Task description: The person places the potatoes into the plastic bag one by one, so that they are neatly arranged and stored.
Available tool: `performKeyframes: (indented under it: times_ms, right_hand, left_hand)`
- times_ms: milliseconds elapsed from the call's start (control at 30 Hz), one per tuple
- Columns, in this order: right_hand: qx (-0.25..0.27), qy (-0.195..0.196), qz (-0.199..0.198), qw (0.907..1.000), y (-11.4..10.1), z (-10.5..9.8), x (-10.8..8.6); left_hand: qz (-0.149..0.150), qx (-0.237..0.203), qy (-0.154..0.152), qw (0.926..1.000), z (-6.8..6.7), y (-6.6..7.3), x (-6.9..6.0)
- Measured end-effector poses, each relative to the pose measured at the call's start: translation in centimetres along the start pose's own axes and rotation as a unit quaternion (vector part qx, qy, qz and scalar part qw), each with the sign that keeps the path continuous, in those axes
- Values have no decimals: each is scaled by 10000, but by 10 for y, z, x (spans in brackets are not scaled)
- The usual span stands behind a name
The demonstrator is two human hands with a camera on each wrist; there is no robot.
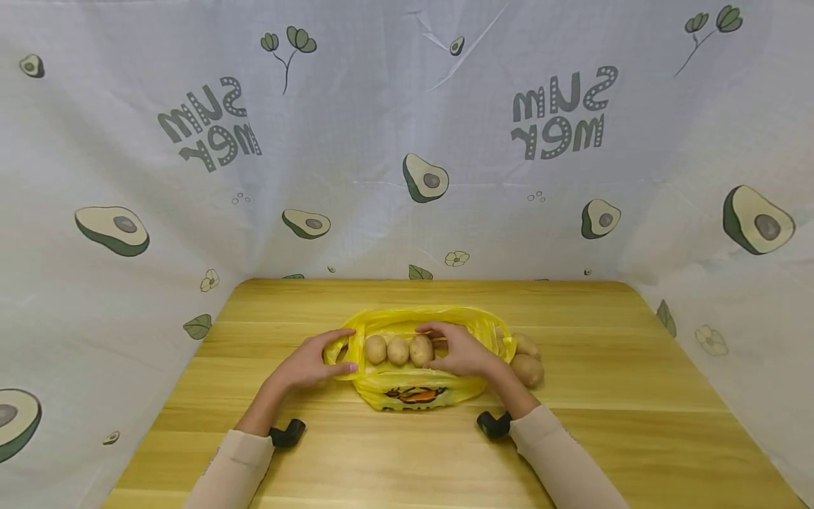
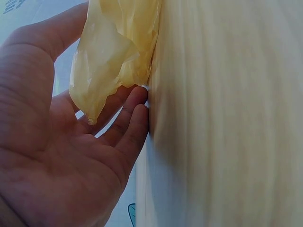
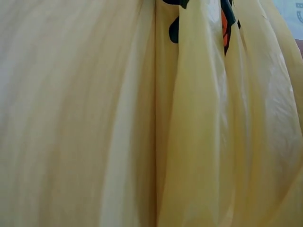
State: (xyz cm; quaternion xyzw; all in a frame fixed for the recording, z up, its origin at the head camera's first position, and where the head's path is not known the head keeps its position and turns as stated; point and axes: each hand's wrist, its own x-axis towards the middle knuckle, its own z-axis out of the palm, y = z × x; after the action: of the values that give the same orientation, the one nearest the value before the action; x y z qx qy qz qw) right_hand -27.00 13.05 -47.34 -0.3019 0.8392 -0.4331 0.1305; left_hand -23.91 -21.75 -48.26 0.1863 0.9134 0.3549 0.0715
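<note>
Head view: one wood-grain tabletop, one yellow plastic bag gaping open on it. Two hands: left hand holds the bag's left end, right hand grips the rightmost of three potatoes lined up inside. At least two loose potatoes sit just right of the bag.

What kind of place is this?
Probably an indoor filming corner, though I can't see the rest of the room. A printed curtain surrounds the back and sides of a wooden table, and there's a black camera at each wrist.
</note>
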Motion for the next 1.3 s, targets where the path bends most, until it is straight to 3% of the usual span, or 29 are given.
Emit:
performKeyframes:
  times_ms: [367,600,1000,1300]
  right_hand:
    - [-14,221,379,9990,-9,-10,-10]
    - [93,382,167,9991,-16,-18,-18]
    - [111,1001,-131,9948,-16,-33,-36]
    - [160,1458,121,9891,-14,-49,-54]
  left_hand:
    - [21,1,53,10000,0,-2,-2]
    - [12,-34,7,10000,0,1,-4]
    - [108,6,41,9999,1,-2,-3]
    - [81,7,36,10000,2,-1,-4]
